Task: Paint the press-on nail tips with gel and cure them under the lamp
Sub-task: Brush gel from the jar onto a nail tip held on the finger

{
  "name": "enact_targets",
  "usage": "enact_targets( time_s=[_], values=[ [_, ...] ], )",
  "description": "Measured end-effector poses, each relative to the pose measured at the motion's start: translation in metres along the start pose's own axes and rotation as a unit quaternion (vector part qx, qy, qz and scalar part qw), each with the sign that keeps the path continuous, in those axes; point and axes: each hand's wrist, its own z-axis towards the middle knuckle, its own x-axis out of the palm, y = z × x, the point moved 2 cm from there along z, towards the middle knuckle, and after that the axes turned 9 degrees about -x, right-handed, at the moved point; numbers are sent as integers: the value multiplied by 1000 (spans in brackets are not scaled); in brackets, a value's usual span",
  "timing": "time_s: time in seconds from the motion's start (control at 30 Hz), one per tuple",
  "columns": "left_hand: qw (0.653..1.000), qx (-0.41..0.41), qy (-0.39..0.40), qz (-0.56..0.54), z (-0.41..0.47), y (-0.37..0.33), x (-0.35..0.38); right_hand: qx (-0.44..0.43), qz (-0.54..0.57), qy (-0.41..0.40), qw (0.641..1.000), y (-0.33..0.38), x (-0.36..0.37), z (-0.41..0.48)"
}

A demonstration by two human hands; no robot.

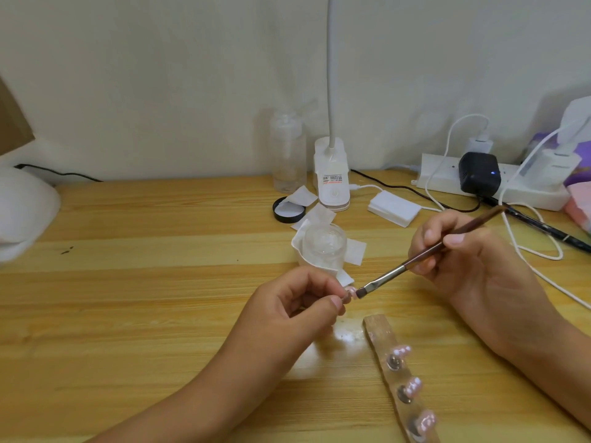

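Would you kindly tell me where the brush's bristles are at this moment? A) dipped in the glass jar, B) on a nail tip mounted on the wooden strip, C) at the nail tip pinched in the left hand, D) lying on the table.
C: the right hand holds the brush with its bristles against the nail tip that the left hand pinches, apart from the glass jar and the wooden strip.

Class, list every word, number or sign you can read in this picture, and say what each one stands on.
Label on the clip lamp base: red and black print, too small to read.
White charger in the power strip: faint grey marking, too blurred to read.
Nothing else shows any text, so none can be quoted.
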Motion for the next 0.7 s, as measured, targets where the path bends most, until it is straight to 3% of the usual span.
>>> enact_targets(
  time_s=[0.7],
  values=[
    [1000,-7,2,1,-1,1,0,-10,-37,-10,999,-7,-8,2]
  ],
)
